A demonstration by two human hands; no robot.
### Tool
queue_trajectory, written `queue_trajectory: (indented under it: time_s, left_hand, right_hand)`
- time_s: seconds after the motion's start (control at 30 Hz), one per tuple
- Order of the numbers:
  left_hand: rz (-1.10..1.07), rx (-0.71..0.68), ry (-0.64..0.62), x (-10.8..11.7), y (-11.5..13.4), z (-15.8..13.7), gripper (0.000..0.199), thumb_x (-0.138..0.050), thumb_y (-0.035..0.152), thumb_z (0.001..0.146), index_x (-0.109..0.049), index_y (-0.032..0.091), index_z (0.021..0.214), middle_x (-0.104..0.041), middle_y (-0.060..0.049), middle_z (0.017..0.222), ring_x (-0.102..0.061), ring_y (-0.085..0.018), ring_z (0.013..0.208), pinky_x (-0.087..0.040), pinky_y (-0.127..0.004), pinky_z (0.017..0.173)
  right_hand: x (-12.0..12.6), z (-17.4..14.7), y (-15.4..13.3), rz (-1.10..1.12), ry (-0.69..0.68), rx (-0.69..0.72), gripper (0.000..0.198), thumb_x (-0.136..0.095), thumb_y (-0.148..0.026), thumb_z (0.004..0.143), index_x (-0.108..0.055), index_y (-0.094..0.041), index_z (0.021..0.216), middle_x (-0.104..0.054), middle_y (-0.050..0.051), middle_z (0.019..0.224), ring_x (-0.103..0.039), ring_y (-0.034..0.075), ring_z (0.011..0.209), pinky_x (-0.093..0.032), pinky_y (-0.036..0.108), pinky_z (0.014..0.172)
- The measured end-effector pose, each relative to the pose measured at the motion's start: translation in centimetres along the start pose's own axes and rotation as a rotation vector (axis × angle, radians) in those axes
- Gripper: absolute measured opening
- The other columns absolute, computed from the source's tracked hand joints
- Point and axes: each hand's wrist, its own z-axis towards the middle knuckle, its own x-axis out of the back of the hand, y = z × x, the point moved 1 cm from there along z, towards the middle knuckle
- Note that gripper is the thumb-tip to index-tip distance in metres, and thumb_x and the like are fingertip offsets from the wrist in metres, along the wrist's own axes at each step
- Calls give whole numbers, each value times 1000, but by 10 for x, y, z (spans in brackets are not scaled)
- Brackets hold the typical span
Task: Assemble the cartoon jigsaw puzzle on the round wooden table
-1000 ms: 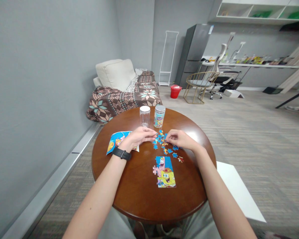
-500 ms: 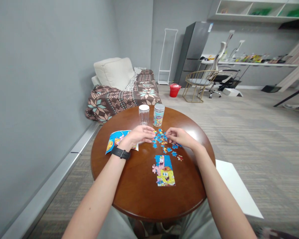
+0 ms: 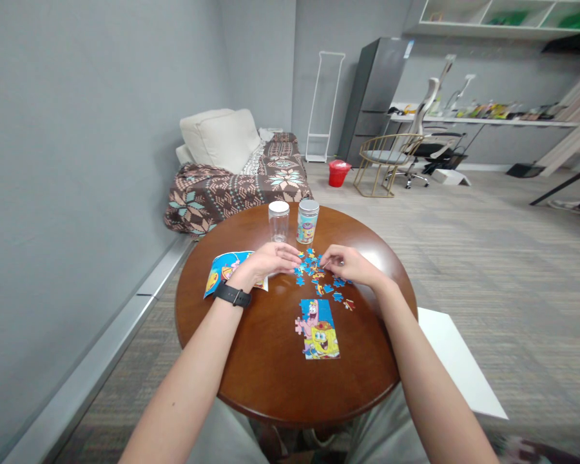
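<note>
Loose jigsaw puzzle pieces (image 3: 312, 263), mostly blue with some yellow and red, lie scattered between my hands on the round table. At the left edge of the pile rests my left hand (image 3: 276, 259), fingers stretched out and nothing visible in them. My right hand (image 3: 344, 263) is at the pile's right side, with thumb and fingertips pinched on what looks like a puzzle piece, mostly hidden. Nearer to me lies a joined puzzle section (image 3: 321, 332) showing cartoon figures, its left edge uneven. Under my left wrist, a printed picture sheet (image 3: 218, 274) is partly covered.
A clear jar with a white lid (image 3: 279, 222) and a jar with a cartoon label (image 3: 308, 222) stand at the far side of the wooden table (image 3: 265, 380). A white board (image 3: 457, 361) is at the right, below the tabletop. Beyond are a covered sofa (image 3: 236, 174) and a red bin (image 3: 338, 174).
My right fingers have shifted slightly at the pile's edge. My left hand stays almost still, and the joined section is unchanged. The view has tilted very slightly.
</note>
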Motion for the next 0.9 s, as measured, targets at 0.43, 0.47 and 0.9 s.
queue_trajectory:
  time_s: [0.43, 0.47, 0.9]
  left_hand:
    - [7, 13, 75, -5, 4, -3, 25, -78, 0, 63, -67, 8, 85, -69, -5, 76, -67, -13, 72, -57, -26, 70]
    - [11, 12, 81, -5, 3, -2, 27, -78, -2, 62, -66, 8, 83, -69, -5, 74, -66, -12, 71, -57, -26, 69]
    - [29, -2, 137, -8, 4, -2, 24, -74, -2, 66, -61, 9, 83, -67, -2, 68, -66, -11, 64, -56, -26, 70]
  right_hand:
    - [0, 1, 4, 10, -8, -40, 38, -43, 2, 64, -66, -15, 88, -70, 2, 80, -63, 12, 69, -48, 20, 59]
    - [0, 1, 5, 15, -6, -50, 41, -41, 3, 61, -66, -15, 88, -70, 2, 80, -63, 12, 70, -48, 20, 59]
    - [-1, 2, 6, 163, 2, -88, 12, -55, -14, 76, -65, -16, 83, -70, 4, 82, -62, 11, 65, -47, 18, 47]
